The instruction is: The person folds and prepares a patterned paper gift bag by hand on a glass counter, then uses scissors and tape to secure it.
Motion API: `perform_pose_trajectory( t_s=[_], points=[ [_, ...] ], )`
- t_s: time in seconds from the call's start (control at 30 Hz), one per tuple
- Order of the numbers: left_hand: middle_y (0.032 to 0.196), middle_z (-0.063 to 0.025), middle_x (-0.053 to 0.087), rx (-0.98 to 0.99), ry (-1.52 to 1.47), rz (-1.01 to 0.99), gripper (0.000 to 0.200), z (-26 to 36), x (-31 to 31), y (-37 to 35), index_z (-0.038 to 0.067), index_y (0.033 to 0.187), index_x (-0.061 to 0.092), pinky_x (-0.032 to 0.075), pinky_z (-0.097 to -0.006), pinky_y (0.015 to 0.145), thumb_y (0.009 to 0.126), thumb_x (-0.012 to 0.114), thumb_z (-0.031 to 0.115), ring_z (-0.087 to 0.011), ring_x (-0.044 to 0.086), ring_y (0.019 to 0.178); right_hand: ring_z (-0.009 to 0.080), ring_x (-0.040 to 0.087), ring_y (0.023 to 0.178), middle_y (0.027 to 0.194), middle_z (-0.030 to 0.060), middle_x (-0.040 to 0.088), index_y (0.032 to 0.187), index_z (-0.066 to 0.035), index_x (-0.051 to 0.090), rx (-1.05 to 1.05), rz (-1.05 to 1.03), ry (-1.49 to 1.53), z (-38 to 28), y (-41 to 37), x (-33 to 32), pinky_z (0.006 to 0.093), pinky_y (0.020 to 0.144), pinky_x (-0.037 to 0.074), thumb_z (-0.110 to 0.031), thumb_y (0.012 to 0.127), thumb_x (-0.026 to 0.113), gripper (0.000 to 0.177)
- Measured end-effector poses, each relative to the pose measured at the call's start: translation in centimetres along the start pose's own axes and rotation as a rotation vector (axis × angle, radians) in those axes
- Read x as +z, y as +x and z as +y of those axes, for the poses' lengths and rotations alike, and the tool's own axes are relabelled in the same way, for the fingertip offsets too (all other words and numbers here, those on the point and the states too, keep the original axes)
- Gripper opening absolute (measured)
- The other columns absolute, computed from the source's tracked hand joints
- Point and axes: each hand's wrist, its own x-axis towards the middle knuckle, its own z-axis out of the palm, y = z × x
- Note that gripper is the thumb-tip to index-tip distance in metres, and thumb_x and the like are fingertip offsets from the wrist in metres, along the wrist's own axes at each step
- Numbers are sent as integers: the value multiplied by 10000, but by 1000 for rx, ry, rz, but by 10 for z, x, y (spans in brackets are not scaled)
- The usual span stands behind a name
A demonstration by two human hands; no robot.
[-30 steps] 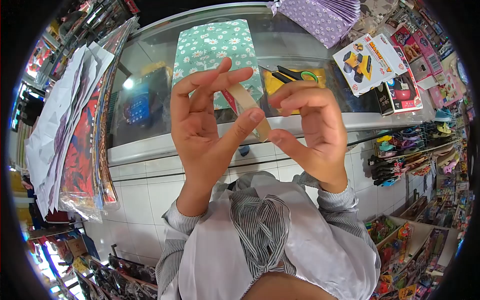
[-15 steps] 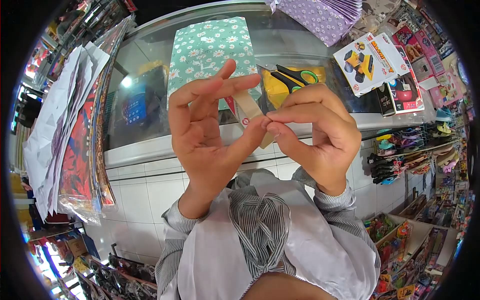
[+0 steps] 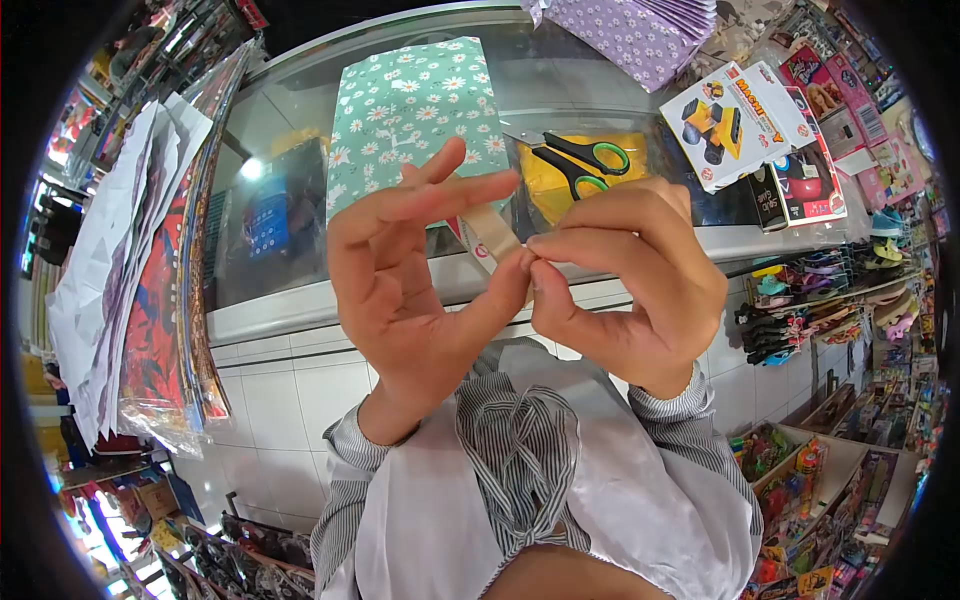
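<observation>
**Q:** Where is the tape, and who has it?

**A:** One tape roll [image 3: 492,235] sits between the person's two hands, raised in the air above the near edge of the glass counter [image 3: 290,300]. The left hand [image 3: 400,270] clamps it, with the forefinger laid across the top and the thumb pressing up from below. The other fingers are spread loose.

**Q:** Which way does the roll lie?

**A:** It shows nearly edge-on as a tan band slanting from upper left down to lower right. The lower right end points at the right hand [image 3: 630,290], which is the nearer hand to that end.

**Q:** What is the right hand doing?

**A:** Its thumb and forefinger are pinched shut right at that lower rim, touching the left thumb tip. Whether a loose end of tape is caught in the pinch cannot be told.

**Q:** What lies on the counter, counted?

**A:**
- One pair of scissors [image 3: 580,160] with green and black handles lies behind the right hand.
- One green daisy-print paper [image 3: 410,110] lies behind the left hand.
- One toy box [image 3: 735,120] lies towards the right edge.
- One purple dotted stack [image 3: 640,25] lies at the far edge.
</observation>
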Motion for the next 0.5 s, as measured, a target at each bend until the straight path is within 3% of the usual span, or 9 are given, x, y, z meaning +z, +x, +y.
perform_pose_trajectory(
  t_s=[0.1,0.2,0.33,0.4,0.5],
  points=[
    [1073,-233,634,24,80,-99,665,1,-8,-2,109,1219,365,331,-485,1052,700,766,-3,-398,445,1250,180,540,673,763,8,580,778,-75,634,-9,-21,-18,-4,0,-3,297,663,340,-37,560,754,252],
    [1029,-195,657,55,10,-15,606,1,-2,-3,37,1164,389,284,-471,1078,687,756,-28,-333,571,1127,177,540,675,767,3,579,779,-76,633,-11,-41,-27,-5,-1,-4,295,674,336,-42,557,755,255],
    [1034,-184,658,2,-41,-6,625,2,-2,-5,44,1186,381,296,-456,1076,688,750,-40,-321,563,1139,183,552,684,780,25,589,783,-72,643,22,-62,-20,-9,0,-7,292,689,340,-11,576,759,245],
    [1040,-180,658,-27,-62,-20,628,4,-3,-3,51,1194,379,306,-446,1071,692,745,-48,-320,548,1159,189,530,698,790,39,572,797,-67,606,152,-29,218,-5,-3,-2,297,697,350,-52,690,704,146],
    [1055,-183,656,-80,-86,-26,617,9,-7,-2,64,1200,378,312,-435,1063,710,733,-61,-326,504,1207,194,484,719,799,57,528,815,-66,526,501,107,1050,6,-8,0,307,703,367,-137,850,560,86]
  ],
)
